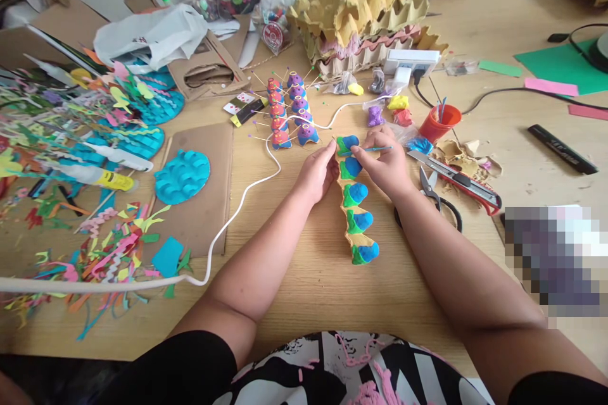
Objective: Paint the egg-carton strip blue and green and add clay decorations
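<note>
A strip cut from an egg carton (352, 207) lies lengthwise before me, its cups coated in green and blue clay. My left hand (317, 176) is closed on the strip's far end from the left side, its fingertips partly hidden. In my right hand (387, 161) is a thin blue modelling tool (380, 149), pinched between thumb and fingers, its tip at the blue and green clay of the far cups. Just beyond, lumps of purple clay (375, 115), red clay (403, 117) and blue clay (420, 144) sit in clear wrap.
A utility knife (456, 180) and scissors (439, 202) lie right of my right hand, near a red cup (441, 121). Finished-looking carton strips (279, 115) with pins stand behind. A white cable (242, 199) crosses the left side. Paper scraps (111, 247) and cardboard (197, 221) lie left.
</note>
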A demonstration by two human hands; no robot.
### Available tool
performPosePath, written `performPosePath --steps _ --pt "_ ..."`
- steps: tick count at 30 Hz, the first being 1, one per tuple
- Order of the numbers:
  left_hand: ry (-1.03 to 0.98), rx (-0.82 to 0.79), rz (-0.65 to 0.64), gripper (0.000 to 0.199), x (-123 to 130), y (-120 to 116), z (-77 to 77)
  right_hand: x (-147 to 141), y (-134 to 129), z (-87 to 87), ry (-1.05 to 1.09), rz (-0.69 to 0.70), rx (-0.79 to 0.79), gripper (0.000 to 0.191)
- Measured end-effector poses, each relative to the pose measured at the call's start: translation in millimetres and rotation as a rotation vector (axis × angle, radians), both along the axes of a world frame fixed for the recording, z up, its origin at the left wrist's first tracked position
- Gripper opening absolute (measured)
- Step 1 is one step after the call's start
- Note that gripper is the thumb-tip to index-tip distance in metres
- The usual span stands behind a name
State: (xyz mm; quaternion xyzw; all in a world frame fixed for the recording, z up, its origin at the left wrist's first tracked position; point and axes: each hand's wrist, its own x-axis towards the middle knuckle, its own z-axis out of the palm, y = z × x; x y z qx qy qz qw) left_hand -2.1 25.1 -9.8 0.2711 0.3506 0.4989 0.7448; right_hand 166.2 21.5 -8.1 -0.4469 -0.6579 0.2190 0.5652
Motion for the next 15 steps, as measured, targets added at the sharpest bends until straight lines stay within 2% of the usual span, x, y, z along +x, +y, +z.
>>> performPosePath --steps 4,10,15 --pt "0.018 0.020 -0.014 0.018 -1.6 -0.1 -1.0 0.0 -0.4 0.2 -0.002 -0.015 -0.017 0.041" --pt "-0.009 0.058 -0.021 0.015 -0.2 -1.7 -1.3 1.3 1.9 -3.5 0.072 -0.003 -0.049 0.052" --pt "0.001 0.002 -0.002 0.017 -0.1 -2.0 1.3 1.3 3.3 -5.9 0.100 -0.011 -0.070 0.058"
